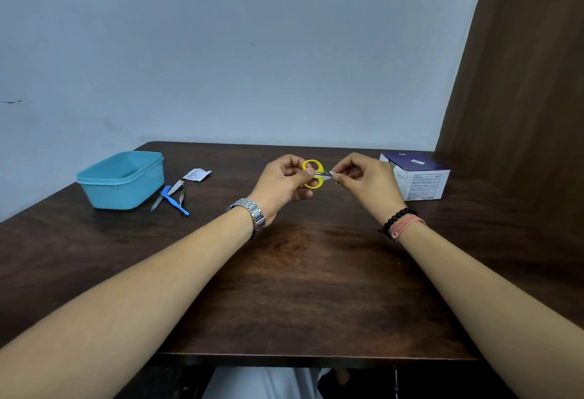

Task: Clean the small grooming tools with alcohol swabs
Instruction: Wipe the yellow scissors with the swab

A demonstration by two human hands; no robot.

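Small scissors with yellow handles (313,166) are held above the middle of the dark wooden table (316,288) by my left hand (284,182), blades pointing right. My right hand (363,180) pinches a small white alcohol swab (333,173) around the blade tips. On the table to the left lie a metal nail clipper (175,187), a blue-handled tool (173,202), a nail file (156,203) and another small metal tool (181,197), close together. A torn swab wrapper (196,174) lies behind them.
A light blue plastic tub (121,182) stands at the table's left, next to the tools. A white and dark blue swab box (417,179) sits at the far right by a brown curtain (521,82). A pale wall rises behind the table.
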